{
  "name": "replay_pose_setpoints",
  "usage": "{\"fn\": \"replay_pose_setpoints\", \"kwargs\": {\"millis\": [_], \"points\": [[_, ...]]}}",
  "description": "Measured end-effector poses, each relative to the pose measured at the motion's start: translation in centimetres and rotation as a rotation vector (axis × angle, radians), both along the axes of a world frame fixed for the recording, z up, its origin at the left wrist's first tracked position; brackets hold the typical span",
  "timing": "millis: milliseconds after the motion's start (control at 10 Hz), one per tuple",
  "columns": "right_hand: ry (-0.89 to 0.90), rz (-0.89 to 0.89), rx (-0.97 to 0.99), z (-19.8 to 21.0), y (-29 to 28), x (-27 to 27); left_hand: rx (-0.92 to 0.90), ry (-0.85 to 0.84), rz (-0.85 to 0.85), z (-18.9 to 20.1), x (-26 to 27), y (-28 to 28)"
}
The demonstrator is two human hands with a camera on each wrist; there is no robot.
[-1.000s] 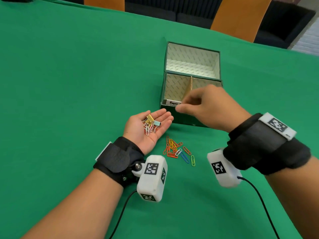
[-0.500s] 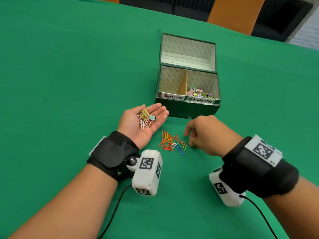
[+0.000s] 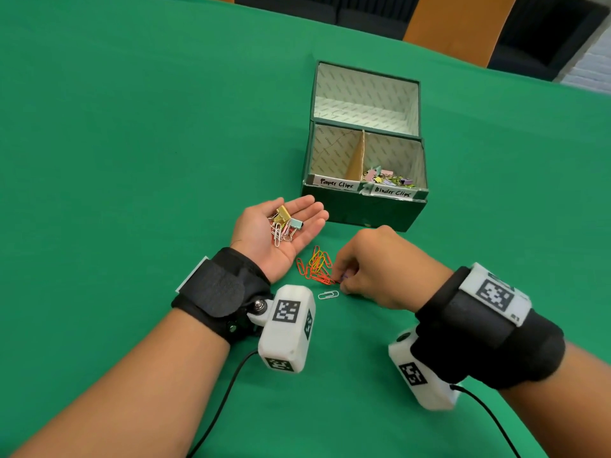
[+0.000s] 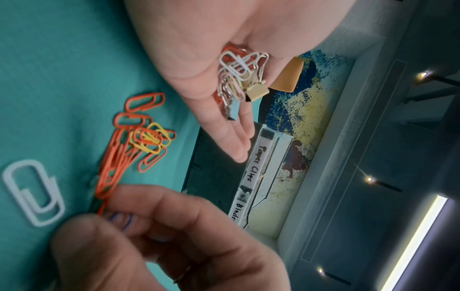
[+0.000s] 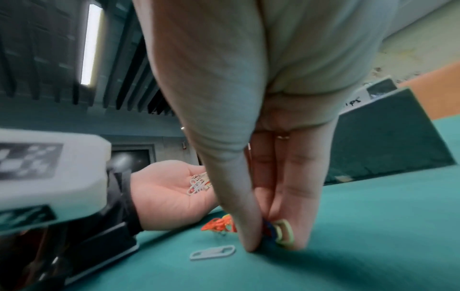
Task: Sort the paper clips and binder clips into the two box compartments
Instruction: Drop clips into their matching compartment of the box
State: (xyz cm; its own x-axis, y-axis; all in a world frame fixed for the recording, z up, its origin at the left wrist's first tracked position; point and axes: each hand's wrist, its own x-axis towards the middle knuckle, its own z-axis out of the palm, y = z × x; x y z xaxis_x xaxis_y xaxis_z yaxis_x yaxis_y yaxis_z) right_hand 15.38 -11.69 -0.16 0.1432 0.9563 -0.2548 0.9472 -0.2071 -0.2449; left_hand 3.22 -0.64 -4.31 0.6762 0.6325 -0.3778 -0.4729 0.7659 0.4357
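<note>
My left hand (image 3: 291, 206) lies palm up on the green table, fingers straight, with a small heap of paper clips and binder clips (image 3: 282, 224) on the palm. The gold binder clip (image 4: 257, 92) shows clearly in the left wrist view. A pile of orange and yellow paper clips (image 3: 315, 266) lies beside the left hand. My right hand (image 3: 342, 280) is at the pile's right edge, thumb and fingers pinching a blue and a green paper clip (image 5: 280, 232) against the cloth. One white paper clip (image 3: 328, 295) lies apart, nearer to me.
The dark green box (image 3: 363, 209) stands just beyond the hands, its open lid (image 3: 363, 94) behind it. The left compartment (image 3: 330, 153), labelled Paper Clips, shows no clips. The right one holds several binder clips (image 3: 386, 176). Orange chairs stand beyond the table's far edge.
My right hand came down from the box's front edge to the table, moved in to the pile and closed on the blue and green clips. The left hand stayed still.
</note>
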Motion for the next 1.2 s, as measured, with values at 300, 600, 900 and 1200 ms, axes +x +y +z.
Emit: {"fn": "replay_pose_setpoints", "kwargs": {"millis": [300,600,900,1200], "points": [[0.431,-0.23,0.099,2.8,1.9,3.4,-0.008,-0.011,0.01,0.1,-0.3,0.1],[0.085,-0.165,0.474,5.5,8.3,3.6,-0.013,-0.002,0.029,0.2,-0.4,0.4],[0.051,-0.07,0.519,5.7,4.5,0.7,0.003,-0.026,0.036,0.2,-0.2,0.7],[-0.055,0.169,-0.063,0.0,0.9,0.0,0.031,-0.018,0.074,0.2,-0.7,1.1]]}}
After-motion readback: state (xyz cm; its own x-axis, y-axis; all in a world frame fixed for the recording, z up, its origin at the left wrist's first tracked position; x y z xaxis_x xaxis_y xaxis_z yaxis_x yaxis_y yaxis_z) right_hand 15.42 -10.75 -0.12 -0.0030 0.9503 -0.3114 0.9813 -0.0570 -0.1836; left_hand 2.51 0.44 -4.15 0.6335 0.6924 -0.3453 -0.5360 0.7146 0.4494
